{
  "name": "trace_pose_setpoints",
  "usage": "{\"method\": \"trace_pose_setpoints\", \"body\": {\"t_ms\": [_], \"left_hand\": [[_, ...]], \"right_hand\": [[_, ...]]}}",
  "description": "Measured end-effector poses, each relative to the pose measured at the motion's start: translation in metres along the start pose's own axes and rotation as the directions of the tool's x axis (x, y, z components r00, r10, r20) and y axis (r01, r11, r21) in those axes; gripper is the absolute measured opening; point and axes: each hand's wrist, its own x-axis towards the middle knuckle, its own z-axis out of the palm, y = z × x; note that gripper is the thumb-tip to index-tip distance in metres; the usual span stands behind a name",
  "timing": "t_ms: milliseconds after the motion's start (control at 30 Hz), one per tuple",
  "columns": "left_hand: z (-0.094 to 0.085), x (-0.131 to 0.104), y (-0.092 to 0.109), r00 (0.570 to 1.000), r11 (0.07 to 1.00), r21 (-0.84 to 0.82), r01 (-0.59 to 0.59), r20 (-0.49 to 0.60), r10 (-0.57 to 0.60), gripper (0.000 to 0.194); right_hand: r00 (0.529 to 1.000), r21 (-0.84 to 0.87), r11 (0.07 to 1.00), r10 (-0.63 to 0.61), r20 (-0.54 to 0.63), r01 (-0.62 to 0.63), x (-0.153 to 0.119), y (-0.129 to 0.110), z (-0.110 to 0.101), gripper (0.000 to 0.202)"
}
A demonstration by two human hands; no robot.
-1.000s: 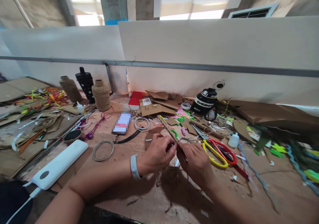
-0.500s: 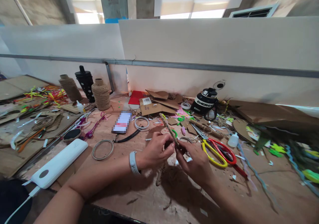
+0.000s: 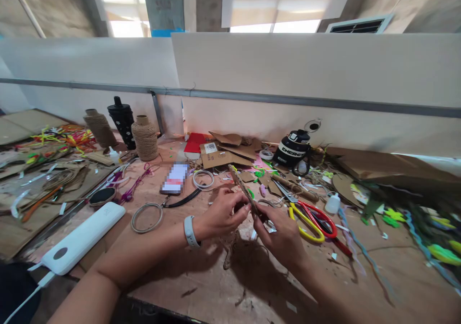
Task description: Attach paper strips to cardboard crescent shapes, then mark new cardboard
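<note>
My right hand grips a thin brown piece of cardboard, seen nearly edge-on and slanting up to the left, with a yellowish patch near its top. Close against its left side is my left hand, thumb and fingertips pinched together; whatever lies between them is too small to make out. A light-coloured band sits on that wrist. Below the hands hangs or lies a bunch of brown twine, partly hidden by the fingers. To the right of my right hand lie scissors with yellow handles and another pair with red handles.
Left of my hands are a phone, a ring and a white power bank with a cable. Twine spools and a black tumbler stand behind. A black bottle, cardboard scraps and a small squeeze bottle lie farther right.
The left fingers have shifted slightly and loosened a little beside the cardboard piece. The right hand keeps its grip. The whole view has moved slightly.
</note>
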Motion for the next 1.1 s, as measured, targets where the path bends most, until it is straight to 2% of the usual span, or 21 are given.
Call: {"method": "trace_pose_setpoints", "body": {"t_ms": [333, 600, 733, 900, 1100], "left_hand": [[0.0018, -0.0004, -0.0016, 1.000, 1.000, 0.013, -0.009, 0.012, 0.008, 0.015], [0.0088, -0.0011, -0.0046, 0.998, 0.990, 0.128, -0.054, -0.025, 0.058, 0.017], [0.0074, -0.0010, -0.0033, 0.998, 0.990, 0.133, -0.052, -0.018, 0.055, 0.017], [0.0044, 0.0001, -0.0038, 1.000, 0.995, 0.096, -0.008, 0.016, 0.006, 0.013], [0.0068, 0.0018, -0.0066, 0.999, 0.993, 0.112, -0.031, 0.044, 0.027, 0.016]], "right_hand": [[1.000, 0.010, 1.000, -0.016, 0.000, 0.016, 0.0004, -0.0008, -0.0004, 0.026], [0.999, -0.009, 0.999, -0.037, -0.004, 0.037, 0.0022, -0.0024, 0.0003, 0.029], [0.999, -0.002, 0.999, -0.040, -0.014, 0.040, 0.0022, -0.0033, 0.0013, 0.026], [1.000, 0.021, 1.000, -0.012, 0.014, 0.012, 0.0012, -0.0028, -0.0002, 0.028], [0.997, 0.054, 0.998, 0.029, 0.069, -0.033, -0.0008, 0.0000, -0.0044, 0.024]]}}
